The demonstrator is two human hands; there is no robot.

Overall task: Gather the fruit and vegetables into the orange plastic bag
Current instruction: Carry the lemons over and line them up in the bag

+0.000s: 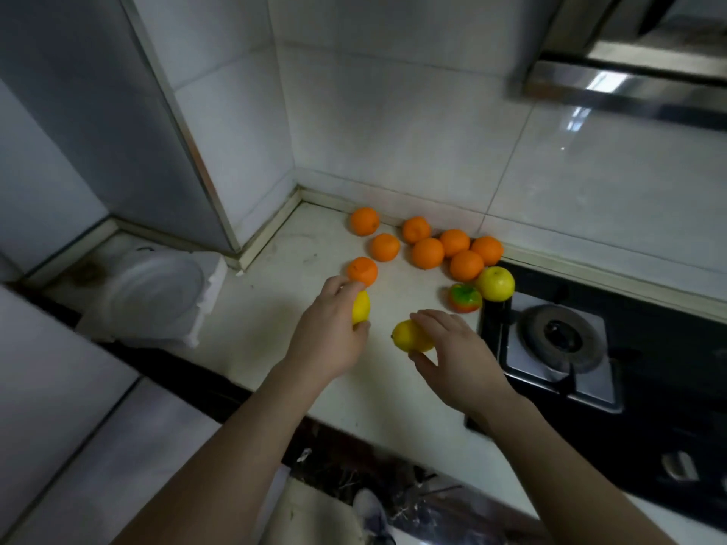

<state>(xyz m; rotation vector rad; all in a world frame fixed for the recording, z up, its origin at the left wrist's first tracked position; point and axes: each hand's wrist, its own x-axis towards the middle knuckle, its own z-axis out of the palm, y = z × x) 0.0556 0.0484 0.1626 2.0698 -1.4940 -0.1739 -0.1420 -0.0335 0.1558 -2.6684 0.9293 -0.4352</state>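
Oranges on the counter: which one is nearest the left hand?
The front-left orange round fruit, just beyond the fingertips of the left hand, which holds a yellow lemon. The other seven lie farther back, toward the tiled wall.

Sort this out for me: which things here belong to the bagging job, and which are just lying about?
Job: left hand gripping the left lemon; right hand gripping the right lemon; eight oranges; yellow apple; red-green fruit. The bag is not in view.

Lying about: white tub; stove; hood.
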